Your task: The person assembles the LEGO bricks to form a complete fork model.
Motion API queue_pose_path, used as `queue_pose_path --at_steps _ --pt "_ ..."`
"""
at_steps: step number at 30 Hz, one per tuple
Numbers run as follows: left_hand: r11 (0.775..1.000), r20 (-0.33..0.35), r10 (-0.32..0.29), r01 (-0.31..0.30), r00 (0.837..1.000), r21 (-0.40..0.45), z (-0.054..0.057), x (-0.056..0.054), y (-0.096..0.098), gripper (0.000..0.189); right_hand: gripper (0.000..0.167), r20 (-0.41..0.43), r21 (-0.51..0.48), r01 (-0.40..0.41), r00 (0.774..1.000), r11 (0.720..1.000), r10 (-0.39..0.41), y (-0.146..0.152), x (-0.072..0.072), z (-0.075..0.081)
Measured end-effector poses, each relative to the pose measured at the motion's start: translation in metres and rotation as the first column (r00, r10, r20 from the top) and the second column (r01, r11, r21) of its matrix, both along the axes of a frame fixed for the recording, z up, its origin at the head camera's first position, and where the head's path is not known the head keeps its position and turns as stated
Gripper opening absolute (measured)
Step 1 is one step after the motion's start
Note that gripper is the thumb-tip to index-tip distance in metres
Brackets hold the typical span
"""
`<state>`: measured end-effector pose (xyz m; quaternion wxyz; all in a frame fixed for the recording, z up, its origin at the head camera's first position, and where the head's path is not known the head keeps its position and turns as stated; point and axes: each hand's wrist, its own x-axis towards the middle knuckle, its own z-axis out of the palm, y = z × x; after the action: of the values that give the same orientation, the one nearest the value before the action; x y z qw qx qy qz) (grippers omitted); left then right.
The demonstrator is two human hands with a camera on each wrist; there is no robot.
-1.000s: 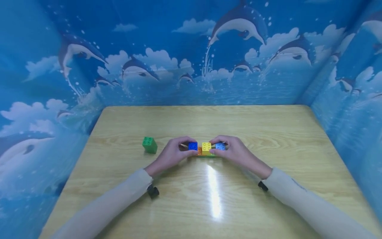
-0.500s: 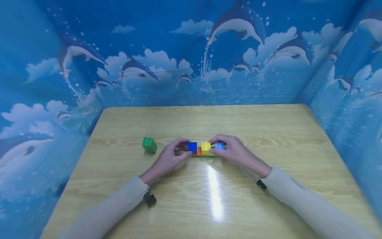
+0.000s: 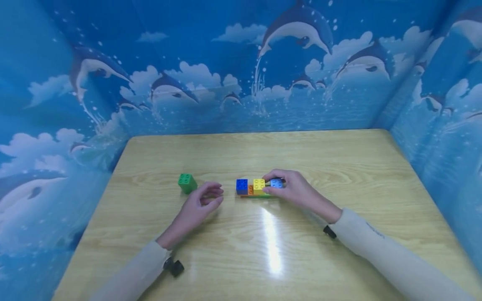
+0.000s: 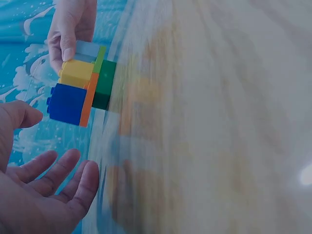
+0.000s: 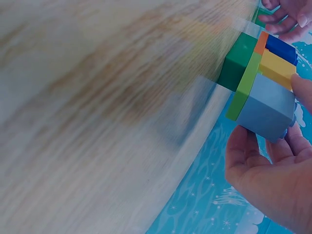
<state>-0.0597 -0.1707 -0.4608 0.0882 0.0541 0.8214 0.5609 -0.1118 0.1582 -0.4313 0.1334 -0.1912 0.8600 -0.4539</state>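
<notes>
A toy brick structure stands on the table: a dark green brick (image 4: 104, 85) at the bottom, orange (image 4: 88, 102) and light green (image 5: 243, 87) thin bricks across it, and dark blue (image 3: 242, 187), yellow (image 3: 259, 187) and light blue (image 5: 267, 107) bricks on top. My right hand (image 3: 290, 184) holds the structure at its right end, thumb and fingers about the yellow and light blue bricks. Apart from it, on the left, my left hand (image 3: 199, 205) has its fingers spread loosely, holding nothing. Just behind that hand stands a separate tall green brick (image 3: 187, 184).
The wooden table (image 3: 320, 154) has a bright light streak in front of the structure. A blue curtain (image 3: 211, 113) printed with dolphins surrounds its back and sides. Small black cameras (image 3: 175, 267) sit at both wrists.
My left hand has let go of the dark blue brick and moved left, close to the separate green brick. The right hand keeps its grip on the structure.
</notes>
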Motion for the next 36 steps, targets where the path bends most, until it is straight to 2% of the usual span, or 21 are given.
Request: queue_pose_path --at_steps 5,9,12,16,19,22,25,28,32,36 --pt "0.998 0.007 0.065 -0.065 0.998 -0.027 0.001 0.011 -0.014 0.042 0.033 0.017 -0.02 -0.008 1.0 1.0 0.008 -0.003 0.001 0.0" --pt "0.99 0.033 0.137 -0.135 0.99 -0.044 0.005 0.018 -0.023 0.032 0.033 0.026 -0.015 0.008 1.0 1.0 -0.007 -0.003 0.002 0.0" --pt "0.982 0.067 0.19 -0.189 0.98 -0.016 0.007 0.023 -0.03 0.027 0.033 0.031 -0.013 0.012 0.999 1.0 -0.012 -0.002 0.002 -0.001" --pt "0.972 0.089 0.219 -0.226 0.972 0.067 0.006 0.026 -0.039 0.028 0.033 0.034 -0.014 0.017 0.999 1.0 -0.016 0.0 0.001 -0.001" --pt "0.961 0.082 0.249 -0.257 0.965 0.105 0.004 0.024 -0.045 0.029 0.033 0.034 -0.018 0.023 0.999 1.0 -0.022 0.001 0.0 0.0" --pt "0.942 0.083 0.307 -0.315 0.948 0.112 0.004 0.021 -0.049 0.03 0.033 0.038 -0.024 0.021 0.999 0.999 -0.02 0.002 0.0 0.0" --pt "0.924 0.085 0.365 -0.372 0.927 0.092 0.003 0.017 -0.052 0.034 0.033 0.043 -0.025 0.021 0.999 0.999 -0.019 0.003 0.0 0.0" --pt "0.913 0.071 0.399 -0.403 0.914 0.067 0.003 0.013 -0.056 0.038 0.033 0.043 -0.022 0.021 0.999 1.0 -0.02 0.003 0.0 0.0" --pt "0.909 0.046 0.415 -0.417 0.909 0.024 0.003 0.01 -0.058 0.052 0.033 0.034 -0.015 0.017 0.999 1.0 -0.017 0.002 -0.001 0.0" --pt "0.922 0.043 0.386 -0.386 0.921 -0.015 0.004 0.006 -0.06 0.067 0.032 0.025 -0.013 0.017 1.0 1.0 -0.017 0.002 -0.001 0.0"
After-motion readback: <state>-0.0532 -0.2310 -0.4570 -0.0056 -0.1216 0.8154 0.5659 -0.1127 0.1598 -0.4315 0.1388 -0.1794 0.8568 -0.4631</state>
